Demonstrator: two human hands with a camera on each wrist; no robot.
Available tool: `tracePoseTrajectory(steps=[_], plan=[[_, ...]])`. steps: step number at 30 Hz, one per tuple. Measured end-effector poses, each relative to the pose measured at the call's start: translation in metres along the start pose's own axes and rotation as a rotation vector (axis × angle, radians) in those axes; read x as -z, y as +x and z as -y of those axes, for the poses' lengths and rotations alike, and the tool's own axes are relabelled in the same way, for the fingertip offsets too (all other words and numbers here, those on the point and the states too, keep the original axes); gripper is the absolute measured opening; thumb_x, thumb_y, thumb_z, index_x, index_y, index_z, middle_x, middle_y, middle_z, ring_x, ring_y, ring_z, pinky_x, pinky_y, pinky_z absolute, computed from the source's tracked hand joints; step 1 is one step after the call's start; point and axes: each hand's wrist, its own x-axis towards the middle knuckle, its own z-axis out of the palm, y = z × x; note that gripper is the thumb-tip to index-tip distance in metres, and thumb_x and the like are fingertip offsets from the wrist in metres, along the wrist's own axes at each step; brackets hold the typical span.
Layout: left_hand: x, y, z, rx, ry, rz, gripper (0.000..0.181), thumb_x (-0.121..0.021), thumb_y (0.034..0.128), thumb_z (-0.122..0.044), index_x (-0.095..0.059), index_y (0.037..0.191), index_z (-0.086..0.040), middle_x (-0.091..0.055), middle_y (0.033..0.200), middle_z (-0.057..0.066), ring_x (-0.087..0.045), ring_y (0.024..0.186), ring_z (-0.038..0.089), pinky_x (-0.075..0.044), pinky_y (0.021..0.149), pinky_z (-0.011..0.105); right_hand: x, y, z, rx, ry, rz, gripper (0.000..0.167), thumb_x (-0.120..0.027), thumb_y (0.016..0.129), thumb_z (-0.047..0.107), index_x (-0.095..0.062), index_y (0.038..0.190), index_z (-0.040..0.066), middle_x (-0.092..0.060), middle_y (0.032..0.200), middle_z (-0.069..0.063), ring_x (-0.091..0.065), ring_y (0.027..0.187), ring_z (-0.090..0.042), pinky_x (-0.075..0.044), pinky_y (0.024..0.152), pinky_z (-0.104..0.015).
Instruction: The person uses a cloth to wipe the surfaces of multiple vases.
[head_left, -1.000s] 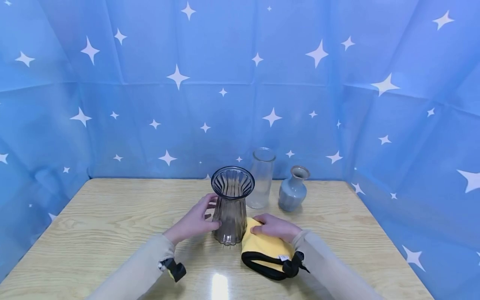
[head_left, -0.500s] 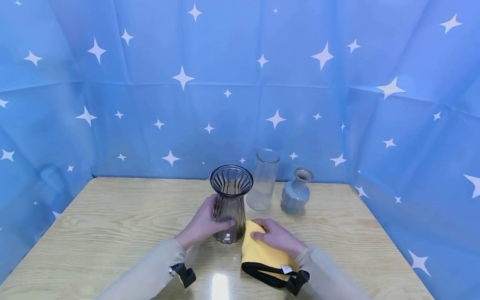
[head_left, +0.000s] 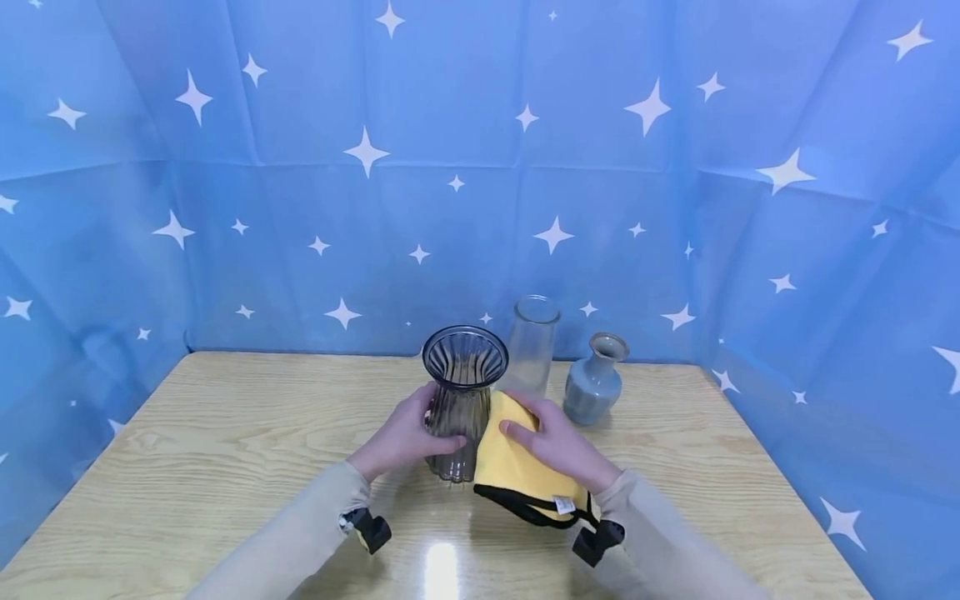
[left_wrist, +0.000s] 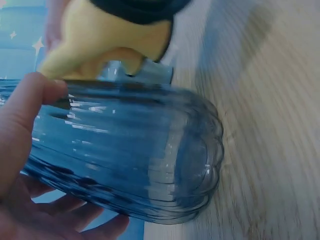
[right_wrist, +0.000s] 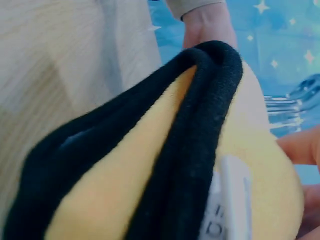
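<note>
A smoky ribbed glass vase with a flared rim stands upright near the middle of the table. My left hand grips its side, thumb in front; in the left wrist view the thumb and fingers wrap around the ribbed glass. My right hand holds a folded yellow cloth with black edging against or very close to the vase's right side. Up close in the right wrist view, the cloth shows a white tag, with fingertips at its right edge.
Behind the cloth stands a clear glass vase, its lower part partly hidden. A small blue-grey ceramic vase stands to its right. Blue star-patterned fabric hangs behind and beside the wooden table.
My left hand has closed around the vase since a second ago. My right hand has lifted the cloth upward beside the vase, and its lower edge has risen.
</note>
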Motion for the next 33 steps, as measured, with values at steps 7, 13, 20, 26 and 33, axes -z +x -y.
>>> tracePoseTrajectory(steps=[7, 13, 20, 26, 33], plan=[[0.004, 0.005, 0.005, -0.039, 0.024, 0.039, 0.078, -0.082, 0.0719, -0.016, -0.044, 0.139, -0.006, -0.054, 0.133, 0.014, -0.052, 0.119, 0.034, -0.044, 0.099, 0.047, 0.010, 0.008, 0.015, 0.041, 0.125, -0.065, 0.049, -0.052, 0.101, 0.020, -0.038, 0.145, 0.005, -0.062, 0.099, -0.012, -0.064, 0.081, -0.024, -0.055, 0.071, -0.035], [0.008, 0.006, 0.007, -0.026, 0.030, 0.097, 0.081, -0.082, 0.0724, -0.017, -0.043, 0.142, -0.006, -0.050, 0.138, 0.015, -0.048, 0.123, 0.039, -0.041, 0.101, 0.048, 0.012, 0.006, 0.013, 0.061, 0.338, -0.098, 0.051, -0.048, 0.102, 0.017, -0.032, 0.149, 0.006, -0.061, 0.103, -0.011, -0.065, 0.084, -0.018, -0.055, 0.074, -0.031], [0.008, 0.009, 0.009, -0.022, 0.010, 0.132, 0.075, -0.082, 0.0732, -0.016, -0.046, 0.139, -0.005, -0.055, 0.133, 0.013, -0.050, 0.123, 0.035, -0.041, 0.101, 0.047, 0.009, 0.006, 0.007, 0.107, 0.416, -0.141, 0.051, -0.050, 0.102, 0.016, -0.032, 0.149, 0.007, -0.060, 0.104, -0.012, -0.065, 0.084, -0.017, -0.056, 0.074, -0.031], [0.008, 0.008, 0.009, -0.001, -0.009, 0.154, 0.075, -0.082, 0.0735, -0.015, -0.045, 0.138, -0.004, -0.053, 0.134, 0.015, -0.048, 0.124, 0.037, -0.043, 0.099, 0.048, 0.005, 0.004, -0.007, 0.102, 0.132, -0.078, 0.050, -0.053, 0.101, 0.015, -0.037, 0.146, 0.001, -0.061, 0.101, -0.015, -0.064, 0.077, -0.019, -0.056, 0.067, -0.032], [0.010, 0.009, 0.009, 0.013, -0.019, 0.154, 0.076, -0.083, 0.0737, -0.014, -0.045, 0.139, -0.006, -0.052, 0.136, 0.015, -0.047, 0.125, 0.036, -0.042, 0.100, 0.048, -0.004, 0.000, -0.033, 0.044, -0.144, -0.018, 0.052, -0.056, 0.099, 0.019, -0.039, 0.146, 0.002, -0.044, 0.142, -0.021, -0.051, 0.120, -0.036, -0.043, 0.098, -0.049]])
